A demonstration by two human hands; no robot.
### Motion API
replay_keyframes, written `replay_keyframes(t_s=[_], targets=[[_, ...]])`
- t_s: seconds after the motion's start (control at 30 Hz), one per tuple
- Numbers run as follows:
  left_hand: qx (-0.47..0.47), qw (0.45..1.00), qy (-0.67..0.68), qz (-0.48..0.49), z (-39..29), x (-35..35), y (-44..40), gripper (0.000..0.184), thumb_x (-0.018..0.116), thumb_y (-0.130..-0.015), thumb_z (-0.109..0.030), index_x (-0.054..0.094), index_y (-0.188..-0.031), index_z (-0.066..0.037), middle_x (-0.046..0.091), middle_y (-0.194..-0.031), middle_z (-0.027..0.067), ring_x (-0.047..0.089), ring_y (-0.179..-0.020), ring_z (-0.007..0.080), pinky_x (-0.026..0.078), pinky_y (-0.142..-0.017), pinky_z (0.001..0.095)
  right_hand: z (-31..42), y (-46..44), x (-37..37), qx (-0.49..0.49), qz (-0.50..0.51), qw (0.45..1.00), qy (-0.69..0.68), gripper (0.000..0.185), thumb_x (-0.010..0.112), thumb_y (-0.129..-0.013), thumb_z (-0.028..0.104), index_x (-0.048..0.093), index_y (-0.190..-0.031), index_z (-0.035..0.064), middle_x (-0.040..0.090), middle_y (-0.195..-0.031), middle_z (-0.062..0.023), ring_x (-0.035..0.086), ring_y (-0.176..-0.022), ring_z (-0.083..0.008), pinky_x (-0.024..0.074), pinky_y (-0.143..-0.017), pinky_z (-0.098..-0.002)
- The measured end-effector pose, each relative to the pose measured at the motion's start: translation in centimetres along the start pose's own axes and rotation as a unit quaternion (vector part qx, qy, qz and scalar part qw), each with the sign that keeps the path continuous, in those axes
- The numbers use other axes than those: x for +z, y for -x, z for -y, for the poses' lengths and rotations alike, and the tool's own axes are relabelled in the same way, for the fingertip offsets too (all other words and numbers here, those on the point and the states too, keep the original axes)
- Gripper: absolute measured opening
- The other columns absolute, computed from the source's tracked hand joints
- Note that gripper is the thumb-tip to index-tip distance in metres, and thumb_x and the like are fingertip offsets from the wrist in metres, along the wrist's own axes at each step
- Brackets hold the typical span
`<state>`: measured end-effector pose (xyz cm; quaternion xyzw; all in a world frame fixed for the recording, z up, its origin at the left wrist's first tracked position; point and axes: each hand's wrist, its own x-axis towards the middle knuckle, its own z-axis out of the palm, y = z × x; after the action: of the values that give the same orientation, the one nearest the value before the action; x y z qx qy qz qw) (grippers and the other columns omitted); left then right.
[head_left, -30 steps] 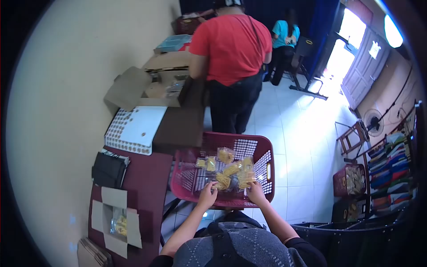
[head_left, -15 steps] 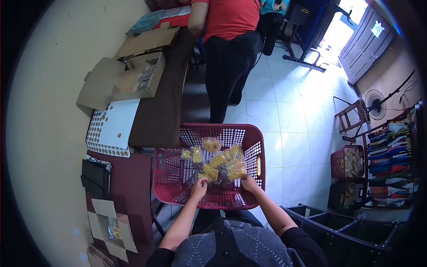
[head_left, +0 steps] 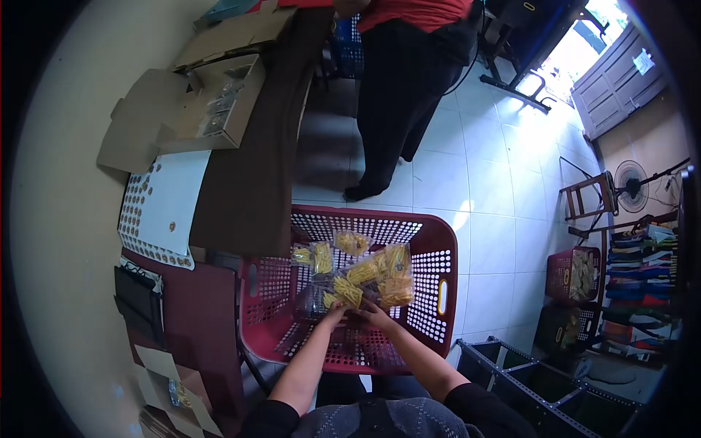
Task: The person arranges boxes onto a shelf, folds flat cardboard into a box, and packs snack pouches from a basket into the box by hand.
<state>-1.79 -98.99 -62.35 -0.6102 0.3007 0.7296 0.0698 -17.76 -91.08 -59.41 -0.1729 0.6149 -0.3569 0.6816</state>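
A large maroon plastic basket (head_left: 450, 292) with perforated sides stands in front of me, with several clear packets of yellow stick-shaped snacks inside. My left hand (head_left: 335, 314) is closed on the lower end of one snack packet (head_left: 348, 292) near the basket's front. Close beside it, my right hand (head_left: 374, 317) has its fingers apart by the same packet's lower edge; whether they touch it is unclear. Larger packets (head_left: 395, 274) lie just beyond, to the right. Toward the back are a small packet (head_left: 321, 258) and a rounder one (head_left: 352, 241).
A brown-covered table (head_left: 244, 193) on the left bears an open cardboard box (head_left: 237, 109) and a sheet of round stickers (head_left: 171, 197). Below it, a maroon surface (head_left: 197, 314) holds another open box (head_left: 164, 379). A person (head_left: 409, 87) stands ahead. A black metal frame (head_left: 540, 387) is at right.
My right hand has moved left from the basket's right side to beside my left hand. The packet by my left hand sits more upright. The view has shifted, and the person ahead stands farther right.
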Motion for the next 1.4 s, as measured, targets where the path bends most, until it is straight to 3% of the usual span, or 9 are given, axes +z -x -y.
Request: replay_keyframes(t_s=[0.23,0.3,0.5,0.7,0.97,1.07,1.2,1.33,1.4], targets=[[0.005,0.997,0.072,0.011,-0.9,2.1,1.1,0.059,0.054,-0.081,-0.053,0.035,-0.127,-0.021,0.050,-0.111,0.0062,0.052,-0.096,0.0232,0.043,-0.080,0.0458,1.5,1.2,-0.2,0.074,0.011,0.971,-0.228,0.038,0.055,-0.088,0.023,0.054,-0.119,0.0018,0.059,-0.111,-0.0096,0.052,-0.105,-0.0199,0.0397,-0.092,-0.0331],[-0.027,0.982,0.179,0.055,-1.1,1.5,1.1,0.062,0.048,-0.079,-0.063,0.043,-0.123,-0.019,0.053,-0.106,0.0047,0.052,-0.096,0.0212,0.042,-0.082,0.0457,0.2,0.5,-0.7,-0.172,-0.071,0.975,0.122,0.028,0.058,-0.085,0.020,0.062,-0.107,0.0031,0.061,-0.101,-0.0113,0.055,-0.097,-0.0265,0.0401,-0.090,-0.0369],[0.029,0.969,0.196,0.146,-7.0,0.6,8.2,0.068,0.044,-0.079,-0.068,0.047,-0.123,-0.017,0.055,-0.111,0.0057,0.054,-0.099,0.0217,0.042,-0.085,0.0460,9.2,8.5,0.4,-0.364,-0.080,0.858,0.354,0.026,0.065,-0.080,0.019,0.064,-0.102,0.0057,0.056,-0.097,-0.0105,0.050,-0.101,-0.0278,0.0382,-0.089,-0.0380],[0.150,0.913,0.250,0.286,-8.0,-0.6,13.3,0.067,0.048,-0.089,-0.048,0.018,-0.141,-0.018,0.039,-0.135,0.0116,0.046,-0.118,0.0298,0.037,-0.095,0.0508,13.0,13.6,2.4,-0.431,-0.005,0.827,0.361,0.026,0.068,-0.077,0.016,0.064,-0.100,0.0049,0.056,-0.098,-0.0116,0.048,-0.109,-0.0302,0.0386,-0.092,-0.0380],[0.362,0.917,-0.041,0.163,-5.7,1.1,23.5,0.094,0.077,-0.072,-0.019,0.014,-0.140,-0.007,0.037,-0.131,0.0148,0.036,-0.123,0.0226,0.033,-0.101,0.0358,17.3,17.7,5.7,-0.375,-0.133,0.902,0.168,0.010,0.071,-0.074,0.005,0.064,-0.077,-0.0011,0.059,-0.080,-0.0077,0.058,-0.074,-0.0143,0.0445,-0.065,-0.0248],[0.525,0.848,-0.038,-0.054,-2.1,2.7,24.3,0.118,0.087,-0.056,-0.029,0.004,-0.138,-0.004,0.017,-0.136,0.0216,0.029,-0.126,0.0301,0.033,-0.101,0.0397,17.3,17.6,8.1,-0.371,-0.108,0.919,0.078,0.009,0.069,-0.075,0.004,0.063,-0.078,-0.0023,0.058,-0.078,-0.0064,0.057,-0.075,-0.0126,0.0443,-0.065,-0.0240],[0.601,0.744,-0.087,-0.277,-0.3,2.4,28.5,0.121,0.086,-0.056,-0.020,-0.002,-0.138,-0.008,0.026,-0.133,0.0156,0.032,-0.124,0.0273,0.035,-0.100,0.0388,19.1,20.9,13.9,-0.326,-0.044,0.944,-0.034,0.007,0.064,-0.081,0.003,0.059,-0.080,-0.0013,0.059,-0.078,-0.0043,0.057,-0.076,-0.0097,0.0441,-0.066,-0.0206],[0.625,0.678,0.087,-0.376,2.8,-1.7,31.6,0.056,0.063,-0.074,0.004,0.024,-0.114,-0.004,0.036,-0.120,0.0163,0.045,-0.109,0.0233,0.036,-0.095,0.0347,19.2,24.1,21.1,-0.291,0.106,0.947,-0.091,0.008,0.056,-0.088,0.006,0.053,-0.092,0.0001,0.058,-0.085,-0.0049,0.058,-0.083,-0.0107,0.0470,-0.071,-0.0219],[0.627,0.676,0.152,-0.356,4.9,-4.6,34.1,0.054,0.061,-0.075,0.004,0.024,-0.114,-0.004,0.036,-0.119,0.0147,0.045,-0.109,0.0223,0.037,-0.095,0.0347,19.0,24.6,24.6,-0.321,0.189,0.925,-0.079,0.019,0.050,-0.091,0.008,0.046,-0.110,0.0030,0.051,-0.097,-0.0053,0.055,-0.095,-0.0135,0.0480,-0.075,-0.0240]])
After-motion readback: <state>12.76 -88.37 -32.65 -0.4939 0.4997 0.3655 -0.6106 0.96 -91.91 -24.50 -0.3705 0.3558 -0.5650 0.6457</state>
